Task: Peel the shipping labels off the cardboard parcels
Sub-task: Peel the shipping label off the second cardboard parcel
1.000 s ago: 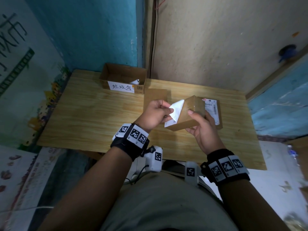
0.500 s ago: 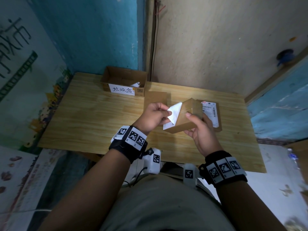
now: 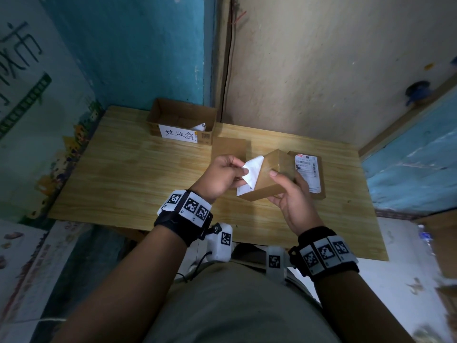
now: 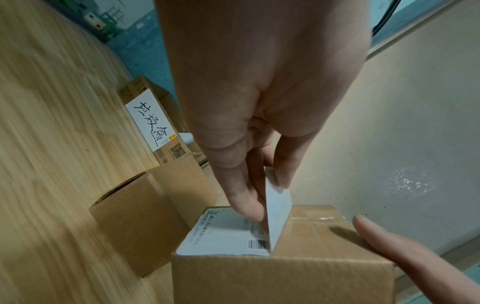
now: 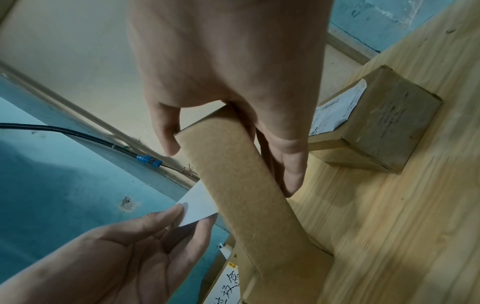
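My right hand (image 3: 284, 191) grips a small brown cardboard parcel (image 3: 270, 178) tilted above the wooden table, thumb on its top face and fingers underneath. My left hand (image 3: 231, 174) pinches the lifted corner of its white shipping label (image 3: 252, 169); the label is about half peeled, its far part still stuck down. The left wrist view shows the label (image 4: 226, 236) folded up from the parcel (image 4: 324, 273) between my thumb and fingers. In the right wrist view the parcel (image 5: 241, 181) runs diagonally under my palm, with the label (image 5: 198, 207) sticking out at its left.
A second parcel (image 3: 319, 191) with a printed label (image 3: 308, 173) lies on the table (image 3: 123, 181) to the right. A plain brown box (image 3: 228, 147) stands behind my hands. An open cardboard box (image 3: 181, 120) with a handwritten paper sign sits at the back, holding a crumpled white label.
The label has peeled slightly further as my left hand pulls it leftward. The parcel stays in my right hand at about the same place.
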The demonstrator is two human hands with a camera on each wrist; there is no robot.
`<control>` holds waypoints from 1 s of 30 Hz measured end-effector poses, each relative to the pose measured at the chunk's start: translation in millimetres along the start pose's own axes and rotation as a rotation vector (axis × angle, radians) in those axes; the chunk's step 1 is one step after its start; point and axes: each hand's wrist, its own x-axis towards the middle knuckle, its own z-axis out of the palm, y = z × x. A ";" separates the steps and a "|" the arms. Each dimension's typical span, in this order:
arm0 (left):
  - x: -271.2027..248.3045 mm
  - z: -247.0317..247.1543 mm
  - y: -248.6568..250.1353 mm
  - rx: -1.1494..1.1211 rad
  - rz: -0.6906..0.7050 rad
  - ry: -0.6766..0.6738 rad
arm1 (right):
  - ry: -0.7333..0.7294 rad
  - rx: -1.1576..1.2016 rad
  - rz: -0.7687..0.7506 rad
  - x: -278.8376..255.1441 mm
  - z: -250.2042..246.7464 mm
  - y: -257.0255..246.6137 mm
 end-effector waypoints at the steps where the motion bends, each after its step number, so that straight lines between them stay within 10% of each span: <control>1: 0.1 -1.2 1.0 -0.002 -0.003 0.004 | -0.004 -0.004 0.001 0.3 1.3 -0.3; 30: 15.1 1.8 43.3 -0.048 -0.008 0.072 | -0.070 0.131 0.024 41.6 11.9 -36.2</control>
